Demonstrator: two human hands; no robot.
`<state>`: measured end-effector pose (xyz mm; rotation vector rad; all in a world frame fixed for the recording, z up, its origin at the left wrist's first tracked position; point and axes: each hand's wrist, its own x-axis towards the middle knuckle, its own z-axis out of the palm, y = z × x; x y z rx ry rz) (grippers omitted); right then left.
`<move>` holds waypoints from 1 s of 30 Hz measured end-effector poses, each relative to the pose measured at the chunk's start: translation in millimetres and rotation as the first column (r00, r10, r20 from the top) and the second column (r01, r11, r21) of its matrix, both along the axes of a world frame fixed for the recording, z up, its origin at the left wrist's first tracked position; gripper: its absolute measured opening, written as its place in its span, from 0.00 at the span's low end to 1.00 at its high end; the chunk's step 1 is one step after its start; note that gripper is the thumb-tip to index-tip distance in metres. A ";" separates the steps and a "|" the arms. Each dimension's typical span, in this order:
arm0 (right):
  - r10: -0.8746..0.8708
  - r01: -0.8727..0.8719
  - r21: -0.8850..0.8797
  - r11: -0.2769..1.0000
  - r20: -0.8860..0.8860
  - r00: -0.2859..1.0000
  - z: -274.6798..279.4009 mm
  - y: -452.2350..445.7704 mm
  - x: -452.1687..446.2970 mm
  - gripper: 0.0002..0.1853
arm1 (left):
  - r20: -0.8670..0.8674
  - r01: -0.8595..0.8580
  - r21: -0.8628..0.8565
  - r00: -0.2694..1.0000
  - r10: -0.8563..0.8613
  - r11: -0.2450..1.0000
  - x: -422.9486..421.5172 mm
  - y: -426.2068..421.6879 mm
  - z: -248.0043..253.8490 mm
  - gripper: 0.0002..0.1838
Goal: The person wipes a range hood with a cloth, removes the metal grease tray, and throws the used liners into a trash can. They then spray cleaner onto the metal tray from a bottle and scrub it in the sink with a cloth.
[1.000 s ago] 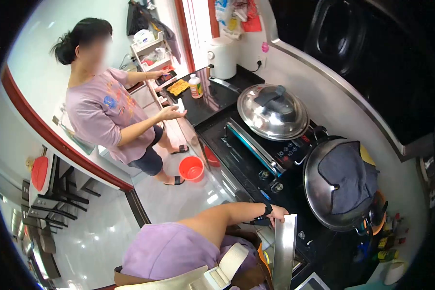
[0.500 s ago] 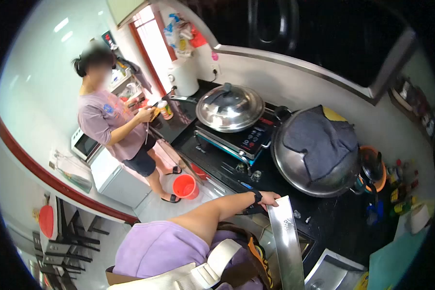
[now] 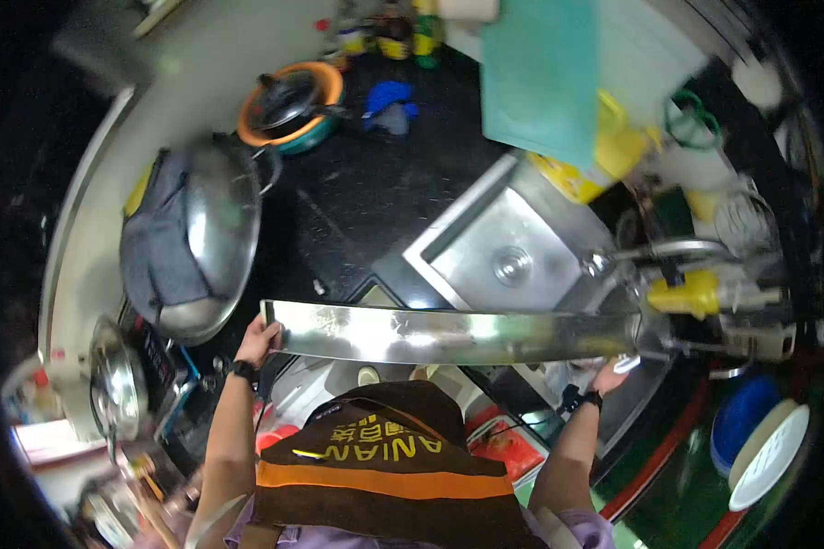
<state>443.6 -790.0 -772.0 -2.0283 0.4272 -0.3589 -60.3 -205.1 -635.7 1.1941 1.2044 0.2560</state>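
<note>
My left hand (image 3: 259, 340) is clenched on one end of the long metal panel (image 3: 449, 336), between me and the sink (image 3: 508, 252); my right hand (image 3: 611, 373) is by its other end, grip unclear.

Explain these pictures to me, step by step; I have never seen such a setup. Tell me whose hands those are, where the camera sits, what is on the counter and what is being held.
There is no robot here. One person wears a camera on the head, looking forward and down, and every picture comes from it. The left hand and right hand are the wearer's own, bare, with dark bands at the wrists. Between them is a long, shiny metal panel; the left hand grips one end, the right is near the other. Beyond it lies a steel sink set in a black counter. To the left stands a large domed pan with a dark cloth over it.
</note>
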 end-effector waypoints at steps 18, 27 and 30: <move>0.574 -0.566 -0.128 0.814 0.034 0.818 262.7 74.5 -114.9 0.19 | 0.088 0.285 0.204 0.947 -0.308 0.936 182.3 27.4 -16.0 0.14; 0.944 -0.905 0.287 0.315 -0.191 0.268 226.9 297.7 -150.4 0.16 | 0.098 0.231 0.139 0.964 -0.245 0.963 244.0 49.0 -6.9 0.19; 0.956 -0.943 0.214 0.255 -0.201 0.213 192.8 364.1 -148.4 0.18 | 0.065 0.289 0.266 0.946 -0.317 0.919 249.4 52.1 -7.6 0.22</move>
